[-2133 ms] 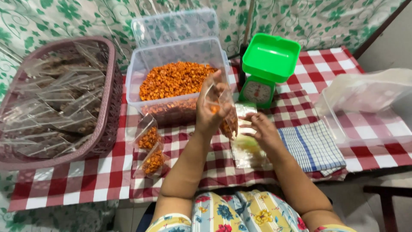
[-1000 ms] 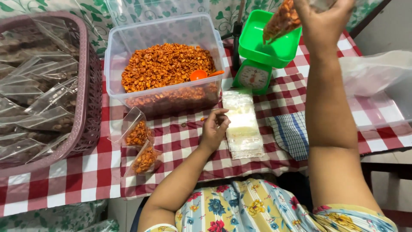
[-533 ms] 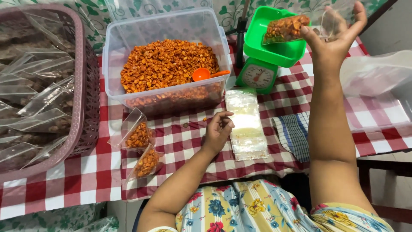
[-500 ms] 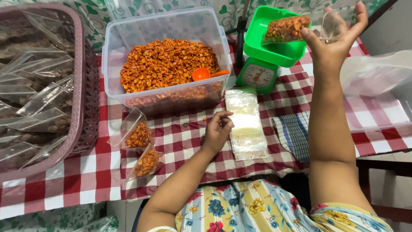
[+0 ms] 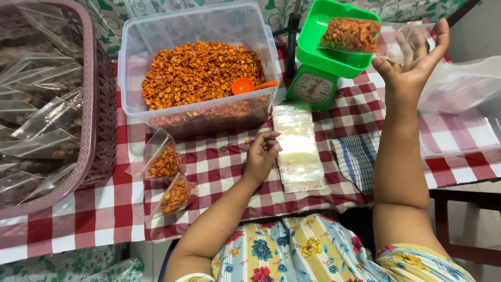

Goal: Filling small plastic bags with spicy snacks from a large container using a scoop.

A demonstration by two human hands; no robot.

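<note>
Snack bag (image 5: 350, 34) lies lengthwise on the green scale (image 5: 334, 52), just left of the right hand (image 5: 412, 65), fingers spread apart; left hand (image 5: 262, 156) curls loosely beside empty bags (image 5: 298, 146).

Two hands were in view, the left (image 5: 262, 155) and the right (image 5: 412, 65). There was one clear tub (image 5: 195, 73) of orange snacks with one orange scoop (image 5: 245, 86) in it. One green scale (image 5: 326, 52) bore one filled bag (image 5: 350, 34). Two more filled bags (image 5: 166, 163) (image 5: 176, 195) lay on the cloth. There was one stack of empty bags (image 5: 300, 149), one pink basket (image 5: 99, 125) and one striped towel (image 5: 357, 159).
</note>
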